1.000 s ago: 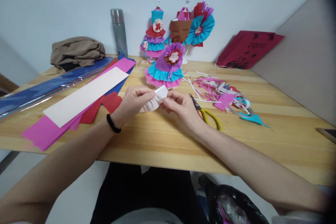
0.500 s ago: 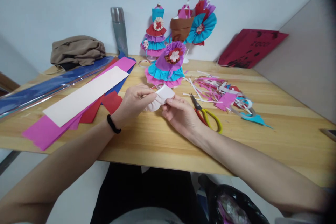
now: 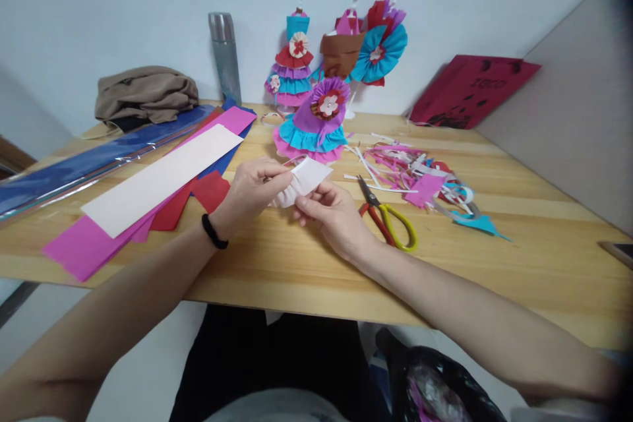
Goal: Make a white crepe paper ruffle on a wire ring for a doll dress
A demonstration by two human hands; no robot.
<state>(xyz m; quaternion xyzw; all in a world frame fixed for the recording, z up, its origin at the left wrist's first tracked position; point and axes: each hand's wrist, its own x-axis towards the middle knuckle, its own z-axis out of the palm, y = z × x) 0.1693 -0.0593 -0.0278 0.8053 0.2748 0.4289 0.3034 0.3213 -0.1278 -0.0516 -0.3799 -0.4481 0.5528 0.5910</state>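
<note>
My left hand (image 3: 258, 190) pinches the gathered left end of a strip of white crepe paper (image 3: 310, 175). The strip is held just above the table and its folds bunch near my left fingers. My right hand (image 3: 332, 214) grips the strip's lower edge between thumb and fingers, while its flat right end sticks out past them. A thin line, perhaps a wire or thread, shows above my left fingers. Behind the hands stands a small purple, blue and pink paper dress (image 3: 316, 125) with a flower on it. Scissors (image 3: 386, 214) with red and yellow handles lie right of my right hand.
Long paper strips (image 3: 163, 181) in white, pink, red and blue lie at left. Paper scraps (image 3: 425, 178) are heaped at right. More paper dresses (image 3: 293, 59), a thermos (image 3: 225, 56), a cloth (image 3: 146, 93) and a red bag (image 3: 469, 91) stand or lie along the back.
My right hand has slid slightly left along the white paper, so more of its right end shows. My left hand has hardly moved.
</note>
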